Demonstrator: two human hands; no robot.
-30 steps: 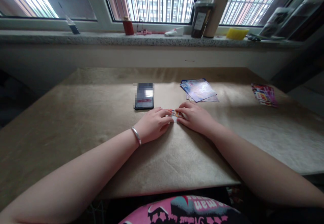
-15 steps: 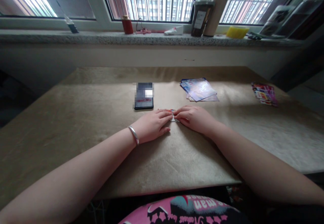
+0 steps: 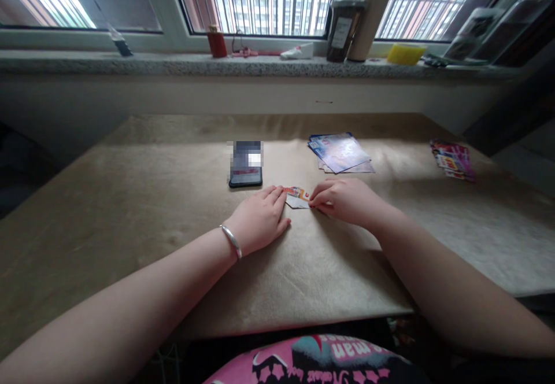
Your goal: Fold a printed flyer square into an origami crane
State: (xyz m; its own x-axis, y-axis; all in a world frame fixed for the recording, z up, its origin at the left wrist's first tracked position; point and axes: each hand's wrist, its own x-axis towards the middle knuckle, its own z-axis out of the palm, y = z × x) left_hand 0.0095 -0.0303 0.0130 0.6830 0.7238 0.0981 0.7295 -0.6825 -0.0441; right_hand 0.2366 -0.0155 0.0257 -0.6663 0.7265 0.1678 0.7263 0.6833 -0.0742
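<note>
A small folded piece of printed paper point(image 3: 297, 198), white with red and orange print, lies on the tan table cover point(image 3: 130, 199) between my hands. My left hand point(image 3: 260, 222) lies flat on the cover, fingers stretched out, its fingertips touching the paper's left edge. A silver bracelet point(image 3: 231, 241) sits on that wrist. My right hand point(image 3: 347, 199) is curled, its fingertips pinched on the paper's right edge.
A dark phone point(image 3: 246, 164) lies just beyond the paper. A stack of colourful sheets point(image 3: 340, 152) sits at back right, and another printed sheet point(image 3: 451, 160) lies further right. The windowsill holds a red cup point(image 3: 216, 43), a dark jar point(image 3: 341, 30) and a yellow sponge point(image 3: 405, 54).
My left hand has flattened and slid back a little. The folded paper shows more between my hands than before. My right hand has shifted slightly right.
</note>
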